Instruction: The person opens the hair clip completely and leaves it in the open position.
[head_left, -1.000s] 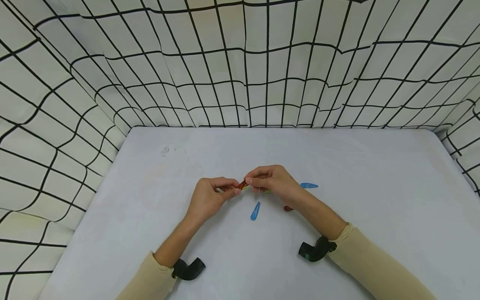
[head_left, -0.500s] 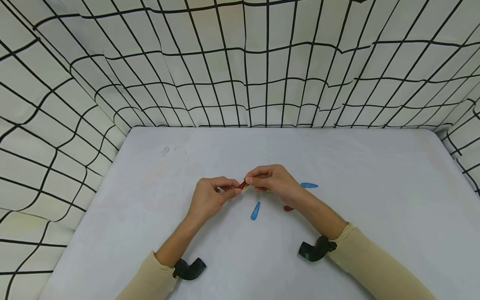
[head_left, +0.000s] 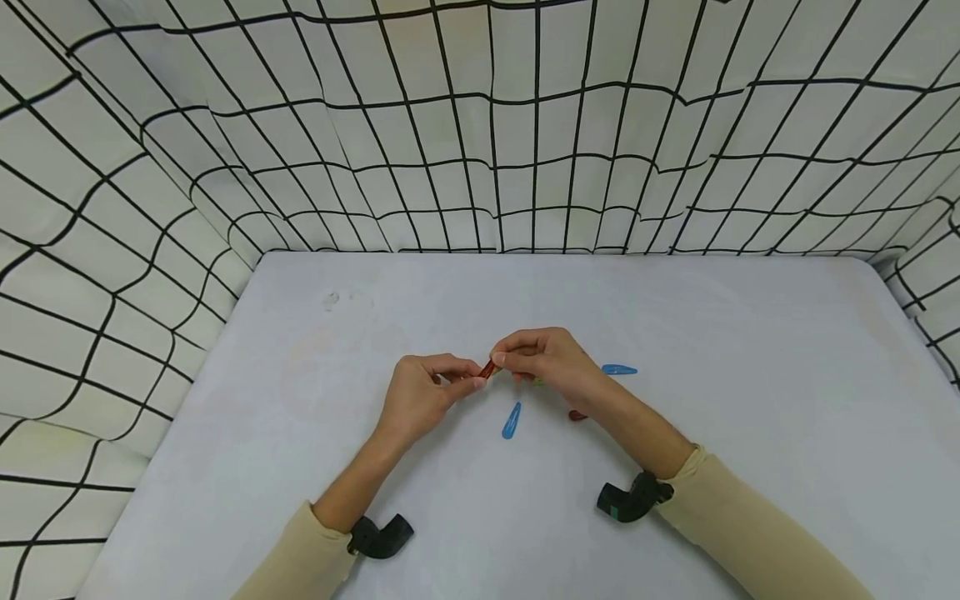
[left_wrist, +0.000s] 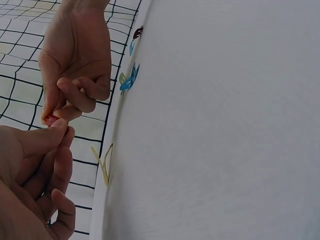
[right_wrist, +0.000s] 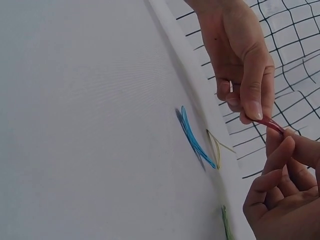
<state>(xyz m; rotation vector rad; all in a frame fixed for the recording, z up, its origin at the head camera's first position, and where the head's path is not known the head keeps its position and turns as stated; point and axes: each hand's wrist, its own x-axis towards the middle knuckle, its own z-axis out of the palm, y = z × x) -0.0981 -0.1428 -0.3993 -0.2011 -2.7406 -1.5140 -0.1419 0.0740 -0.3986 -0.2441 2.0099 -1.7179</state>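
Observation:
Both hands meet at a red snap hair clip (head_left: pixel 488 368), held above the table. My left hand (head_left: pixel 427 396) pinches one end between thumb and fingers. The other end is pinched by my right hand (head_left: pixel 551 367). In the right wrist view the red clip (right_wrist: pixel 271 124) spans the two sets of fingertips, slightly bowed. A yellow clip (left_wrist: pixel 105 167) lies with its halves spread, under the hands. One blue clip (head_left: pixel 512 421) lies just in front of them. A green clip (head_left: pixel 537 382) is partly hidden beneath the right hand.
Another blue clip (head_left: pixel 619 369) lies beyond my right wrist, and a dark red clip (head_left: pixel 577 416) is partly covered by that forearm. The white table (head_left: pixel 300 333) is bordered by white walls with black netting (head_left: pixel 510 183). Black wrist cameras (head_left: pixel 382 537) sit at both cuffs.
Both hands keep pinching the red clip and have shifted only slightly, the right one a little up. Less of the yellow clip shows behind it in the head view.

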